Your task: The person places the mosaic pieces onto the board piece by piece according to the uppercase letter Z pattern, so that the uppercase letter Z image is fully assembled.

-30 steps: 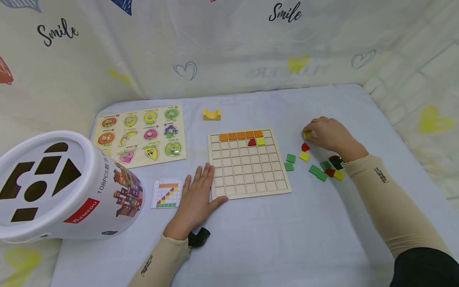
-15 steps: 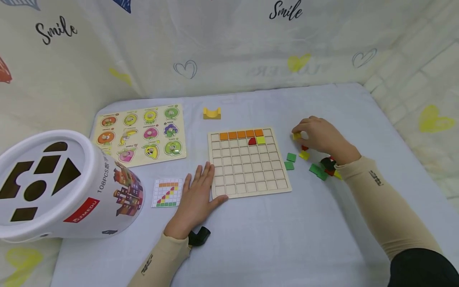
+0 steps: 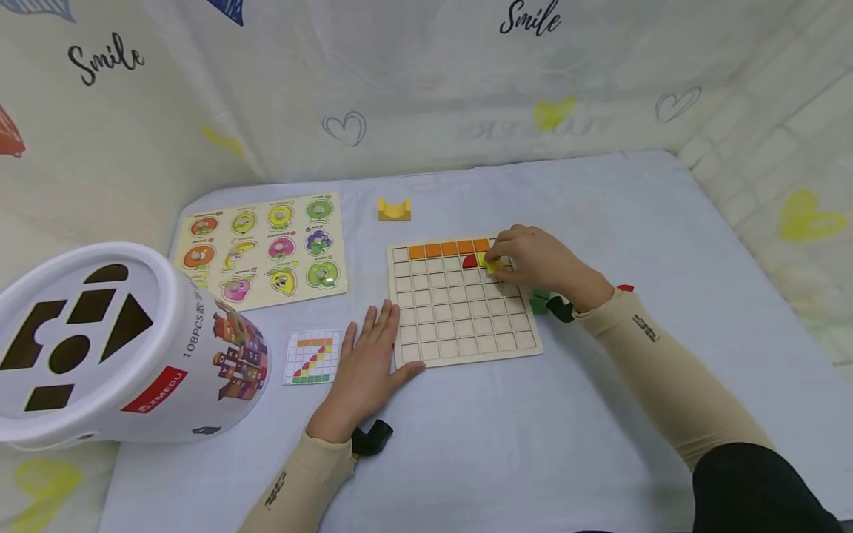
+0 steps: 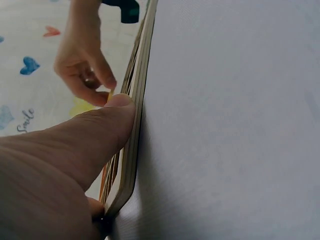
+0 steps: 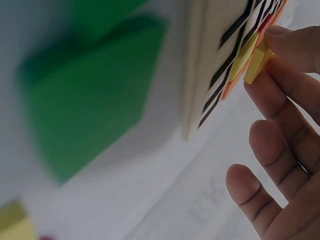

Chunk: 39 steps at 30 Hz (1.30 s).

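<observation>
My right hand (image 3: 543, 260) is over the upper right of the wooden grid board (image 3: 453, 318), pinching a yellow tile (image 5: 258, 62) between thumb and index finger. The other fingers are spread in the right wrist view. Near the held tile, a red rounded tile (image 3: 469, 261) sits in the second row, beside a partly hidden yellow tile. A row of orange tiles (image 3: 449, 250) fills part of the top row. My left hand (image 3: 363, 374) lies with straight fingers at the board's lower left corner; in the left wrist view its thumb (image 4: 112, 117) rests on the board's edge.
A small card (image 3: 309, 357) with a coloured grid pattern lies left of the board. Behind it is a fruit puzzle board (image 3: 263, 252). A white bucket (image 3: 220, 414) stands at left, a yellow block (image 3: 394, 210) at back. Green tiles (image 3: 540, 300) lie right of the board.
My right hand has carried the yellow tile leftward from the loose tiles to above the board's second row. The left hand has stayed in place.
</observation>
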Tool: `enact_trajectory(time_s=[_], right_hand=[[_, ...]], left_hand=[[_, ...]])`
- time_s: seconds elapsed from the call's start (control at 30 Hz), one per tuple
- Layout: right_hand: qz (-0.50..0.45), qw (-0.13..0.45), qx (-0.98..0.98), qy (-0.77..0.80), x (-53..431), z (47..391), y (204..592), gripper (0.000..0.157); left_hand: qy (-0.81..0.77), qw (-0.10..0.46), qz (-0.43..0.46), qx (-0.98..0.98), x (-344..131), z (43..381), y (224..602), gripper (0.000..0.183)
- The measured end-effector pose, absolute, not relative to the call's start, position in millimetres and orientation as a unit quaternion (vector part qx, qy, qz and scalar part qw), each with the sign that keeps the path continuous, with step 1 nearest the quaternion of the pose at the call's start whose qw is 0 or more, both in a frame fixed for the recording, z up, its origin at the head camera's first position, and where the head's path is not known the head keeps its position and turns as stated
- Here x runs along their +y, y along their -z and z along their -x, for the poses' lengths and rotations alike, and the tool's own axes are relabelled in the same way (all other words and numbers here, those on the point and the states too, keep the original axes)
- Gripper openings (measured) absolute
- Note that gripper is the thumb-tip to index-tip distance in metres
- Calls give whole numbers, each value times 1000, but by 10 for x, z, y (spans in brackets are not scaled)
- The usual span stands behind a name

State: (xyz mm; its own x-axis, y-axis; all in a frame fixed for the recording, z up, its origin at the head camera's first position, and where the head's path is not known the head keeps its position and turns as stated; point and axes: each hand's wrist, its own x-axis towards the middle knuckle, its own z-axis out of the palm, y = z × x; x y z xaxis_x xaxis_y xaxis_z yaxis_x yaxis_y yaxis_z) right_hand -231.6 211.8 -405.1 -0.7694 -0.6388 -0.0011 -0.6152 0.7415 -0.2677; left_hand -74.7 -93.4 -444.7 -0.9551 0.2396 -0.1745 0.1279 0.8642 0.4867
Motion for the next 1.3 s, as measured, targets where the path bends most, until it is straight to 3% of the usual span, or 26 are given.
enact_trajectory(time_s=[0.27, 0.87, 1.3], right_hand=[[381, 42, 915, 127, 1923, 2269, 4067, 21], [383, 49, 917, 102, 1847, 2257, 4070, 22], [312, 44, 939, 137, 2378, 2328, 4004, 23]], left_hand=[[-238, 117, -99, 959, -909, 752, 4460, 102], [-237, 121, -105, 958, -882, 762, 4456, 101], [-235, 122, -93, 960, -933, 773, 4443, 102]])
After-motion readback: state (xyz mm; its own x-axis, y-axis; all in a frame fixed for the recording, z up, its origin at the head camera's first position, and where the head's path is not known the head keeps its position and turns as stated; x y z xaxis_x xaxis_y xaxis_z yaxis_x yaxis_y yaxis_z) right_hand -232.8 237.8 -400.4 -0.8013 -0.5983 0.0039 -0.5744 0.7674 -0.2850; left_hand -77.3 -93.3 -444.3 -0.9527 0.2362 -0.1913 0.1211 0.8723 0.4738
